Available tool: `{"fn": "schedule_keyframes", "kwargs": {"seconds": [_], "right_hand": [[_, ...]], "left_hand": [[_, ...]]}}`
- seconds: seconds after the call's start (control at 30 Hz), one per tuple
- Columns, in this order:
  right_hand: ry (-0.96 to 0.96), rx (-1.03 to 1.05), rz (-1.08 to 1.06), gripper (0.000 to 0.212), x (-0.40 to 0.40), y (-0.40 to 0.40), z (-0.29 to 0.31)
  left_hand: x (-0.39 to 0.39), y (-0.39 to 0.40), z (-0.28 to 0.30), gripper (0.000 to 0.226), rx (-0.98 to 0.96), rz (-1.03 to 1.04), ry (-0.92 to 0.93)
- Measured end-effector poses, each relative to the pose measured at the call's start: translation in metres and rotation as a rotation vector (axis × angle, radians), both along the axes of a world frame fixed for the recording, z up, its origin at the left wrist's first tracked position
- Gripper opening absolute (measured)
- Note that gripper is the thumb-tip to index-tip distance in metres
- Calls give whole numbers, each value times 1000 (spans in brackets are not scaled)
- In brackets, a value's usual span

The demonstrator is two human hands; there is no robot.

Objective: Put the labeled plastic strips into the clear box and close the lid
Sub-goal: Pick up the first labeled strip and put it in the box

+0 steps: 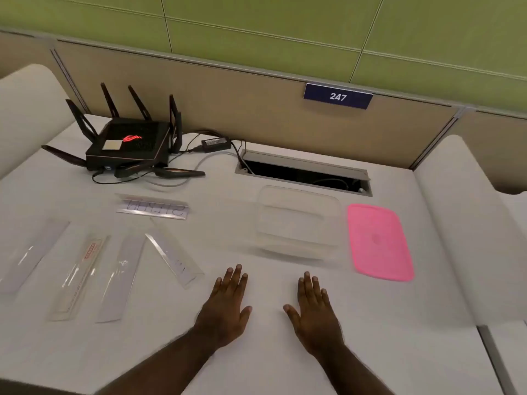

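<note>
Both hands, left [225, 312] and right [315, 315], are laid flat, palms down, fingers spread, empty, near the worktop's [256, 352] front edge.

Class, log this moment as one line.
left hand: flat, empty | right hand: flat, empty | strips: on table | box: open | lid: beside

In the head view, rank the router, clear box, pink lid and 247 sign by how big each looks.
1. Router, counting its spread antennas.
2. Clear box and pink lid: they look alike in size, and the box's faint edges make ranking them unsure.
3. 247 sign, though it sits farthest from the camera.
</note>
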State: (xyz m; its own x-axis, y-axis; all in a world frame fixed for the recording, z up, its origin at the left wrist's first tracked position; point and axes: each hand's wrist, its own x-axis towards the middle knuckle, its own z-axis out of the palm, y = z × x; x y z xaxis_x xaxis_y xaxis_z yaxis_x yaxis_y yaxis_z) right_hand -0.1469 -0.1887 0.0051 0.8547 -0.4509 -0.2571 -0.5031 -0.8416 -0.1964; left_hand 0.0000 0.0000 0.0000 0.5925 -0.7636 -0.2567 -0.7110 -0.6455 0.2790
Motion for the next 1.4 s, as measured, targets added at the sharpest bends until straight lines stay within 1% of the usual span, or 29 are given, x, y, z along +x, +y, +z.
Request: {"fn": "schedule_keyframes", "kwargs": {"seconds": [0.13,0.27,0.47,0.53,0.6,0.7,0.77,0.8,0.87,0.9,1.0,1.03,1.07,1.13,1.17,1.3,1.4], "right_hand": [[73,29,-10,77,-2,8,-6],[89,38,-19,76,-1,9,-9],[50,71,-15,74,17,16,-4],[18,109,18,73,34,25,1],[-13,149,70,74,55,36,6],[-38,197,154,72,93,59,16],[-19,236,199,69,119,75,23],[6,259,215,69,132,83,26],[72,313,250,69,157,98,31],[101,341,269,69,168,105,33],[135,417,294,77,193,123,39],[138,430,292,80,197,128,40],[137,433,291,83,199,131,40],[130,433,296,84,201,136,39],[126,437,301,84,200,137,39],[117,444,346,83,198,139,39],[94,439,383,85,197,136,42]], "left_hand": [[-2,6,-8,75,46,-11,4],[1,10,-14,75,50,-33,6],[10,11,-4,75,-47,6,0],[18,15,8,74,-130,71,-40],[33,22,24,72,-237,178,-108],[61,43,45,66,-425,415,-165],[78,59,51,63,-501,573,-156],[86,65,51,61,-525,670,-112],[99,74,48,53,-569,863,94],[107,76,45,48,-589,944,251],[122,77,41,35,-658,1126,824],[123,77,41,30,-683,1152,960],[122,76,41,24,-707,1167,1043],[121,75,41,15,-752,1176,1104],[120,75,41,14,-762,1172,1110],[117,74,43,32,-717,1143,1077],[111,72,48,34,-701,1128,997]]}}
